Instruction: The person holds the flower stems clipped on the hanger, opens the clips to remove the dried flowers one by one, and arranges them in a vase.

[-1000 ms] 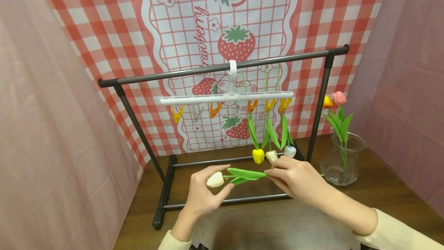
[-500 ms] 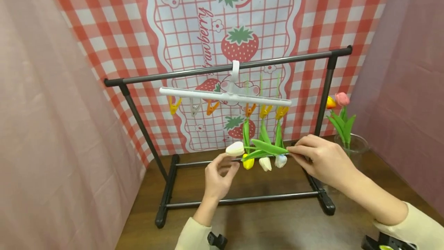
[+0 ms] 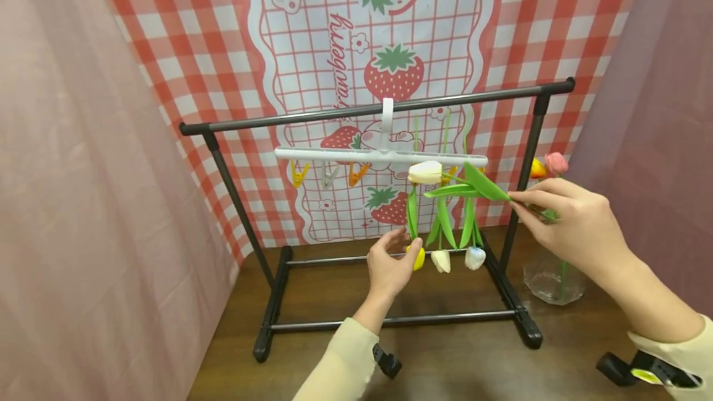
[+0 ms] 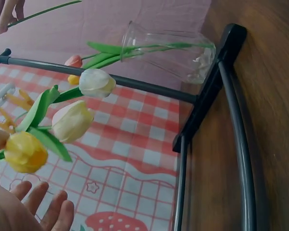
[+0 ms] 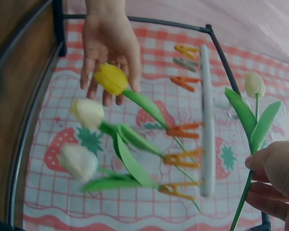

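My right hand (image 3: 579, 221) pinches the stem of a white artificial tulip (image 3: 426, 172) just below its leaves. That tulip lies sideways in front of the white hanger (image 3: 334, 154), bloom to the left. Lower down, my left hand (image 3: 390, 268) is beside the hanging yellow tulip (image 5: 110, 78), its fingers loosely spread. Whether it touches that bloom I cannot tell. A cream tulip (image 3: 441, 260) and a bluish-white tulip (image 3: 475, 258) hang upside down next to the yellow one, all three in clips. The hanger's left side carries a yellow clip (image 3: 299, 174), a grey clip (image 3: 328, 175) and an orange clip (image 3: 358, 173) without flowers.
The hanger hooks over the top bar of a dark metal rack (image 3: 312, 117) on a wooden table (image 3: 423, 370). At the right stands a glass vase (image 3: 551, 283) with a pink flower (image 3: 557, 163) and an orange-yellow one. Checked strawberry cloth (image 3: 223, 48) hangs behind.
My right hand has lifted the white tulip up and to the right, in front of the hanger. My left hand has come away from its bloom, moving right to the yellow tulip. The hanger has swung slightly.
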Demonstrator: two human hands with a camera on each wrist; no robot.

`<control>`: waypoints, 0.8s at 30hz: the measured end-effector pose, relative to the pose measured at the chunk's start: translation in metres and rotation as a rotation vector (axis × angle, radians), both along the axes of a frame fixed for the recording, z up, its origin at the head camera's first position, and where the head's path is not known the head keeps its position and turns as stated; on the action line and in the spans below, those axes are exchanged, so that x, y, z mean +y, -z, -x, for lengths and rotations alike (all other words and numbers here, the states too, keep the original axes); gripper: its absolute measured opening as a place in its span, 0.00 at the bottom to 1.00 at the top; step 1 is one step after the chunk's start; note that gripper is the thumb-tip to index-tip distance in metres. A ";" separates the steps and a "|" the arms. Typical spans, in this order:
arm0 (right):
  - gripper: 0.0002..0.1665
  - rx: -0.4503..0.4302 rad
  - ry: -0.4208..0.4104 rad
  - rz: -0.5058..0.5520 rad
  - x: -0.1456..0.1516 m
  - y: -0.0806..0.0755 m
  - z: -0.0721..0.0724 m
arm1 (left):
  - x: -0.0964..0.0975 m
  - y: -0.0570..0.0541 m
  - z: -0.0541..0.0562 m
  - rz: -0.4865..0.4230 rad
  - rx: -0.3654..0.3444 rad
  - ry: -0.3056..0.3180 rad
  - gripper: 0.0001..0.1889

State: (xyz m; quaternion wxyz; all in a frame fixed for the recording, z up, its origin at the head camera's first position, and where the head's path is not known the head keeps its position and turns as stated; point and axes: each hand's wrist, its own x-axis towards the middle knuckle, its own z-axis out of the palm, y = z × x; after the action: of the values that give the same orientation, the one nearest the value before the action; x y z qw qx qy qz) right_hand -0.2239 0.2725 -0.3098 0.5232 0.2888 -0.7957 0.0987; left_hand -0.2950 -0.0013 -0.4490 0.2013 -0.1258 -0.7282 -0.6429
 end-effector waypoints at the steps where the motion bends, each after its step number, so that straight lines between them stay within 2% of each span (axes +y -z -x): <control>1: 0.29 -0.001 0.020 0.011 0.002 -0.001 0.000 | 0.002 0.000 0.001 0.001 0.003 -0.013 0.17; 2: 0.36 -0.005 0.042 0.024 0.005 -0.003 -0.001 | 0.003 -0.001 0.001 0.001 0.005 -0.024 0.15; 4: 0.42 -0.002 0.069 0.054 0.011 -0.006 0.000 | 0.005 -0.002 0.001 -0.004 0.014 -0.047 0.11; 9: 0.40 0.008 0.064 0.201 0.031 -0.008 0.007 | 0.006 -0.004 0.000 -0.008 0.005 -0.070 0.08; 11: 0.35 -0.005 0.078 0.240 0.040 -0.008 0.010 | 0.005 -0.006 0.000 -0.008 -0.009 -0.073 0.07; 17: 0.09 -0.021 0.096 0.405 0.063 -0.005 0.024 | 0.004 -0.007 -0.001 -0.008 -0.036 -0.080 0.07; 24: 0.09 -0.023 0.095 0.568 0.081 0.005 0.038 | 0.005 -0.008 -0.002 -0.006 -0.031 -0.080 0.06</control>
State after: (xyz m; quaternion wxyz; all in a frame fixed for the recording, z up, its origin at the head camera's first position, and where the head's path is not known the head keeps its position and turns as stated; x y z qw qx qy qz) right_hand -0.2619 0.3534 -0.3151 0.5782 0.0917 -0.7547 0.2962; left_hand -0.2932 0.0037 -0.4407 0.2161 -0.0860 -0.7336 -0.6385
